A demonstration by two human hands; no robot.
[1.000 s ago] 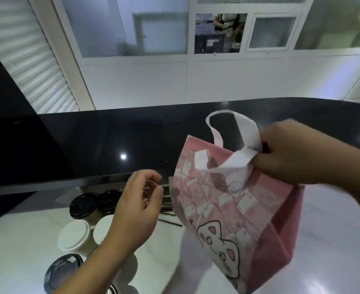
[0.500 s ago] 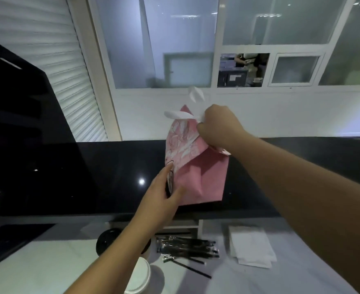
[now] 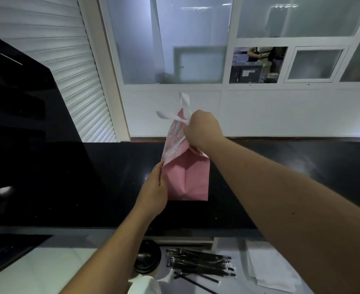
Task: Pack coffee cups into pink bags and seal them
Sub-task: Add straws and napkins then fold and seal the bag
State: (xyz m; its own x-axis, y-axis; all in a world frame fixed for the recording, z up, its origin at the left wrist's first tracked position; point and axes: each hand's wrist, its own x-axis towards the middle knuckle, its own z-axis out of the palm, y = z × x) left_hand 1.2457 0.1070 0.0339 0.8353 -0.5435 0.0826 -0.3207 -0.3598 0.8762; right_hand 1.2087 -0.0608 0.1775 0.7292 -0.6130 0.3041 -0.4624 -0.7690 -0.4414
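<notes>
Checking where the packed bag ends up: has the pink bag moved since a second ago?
Yes. The pink bag went from the white worktop up onto the black counter, farther away.

Your pink bag (image 3: 186, 177) upright on the black counter, top pinched, white handles (image 3: 174, 116) splayed, black-lidded cup (image 3: 147, 259) and white-lidded cup (image 3: 145, 285) below
</notes>
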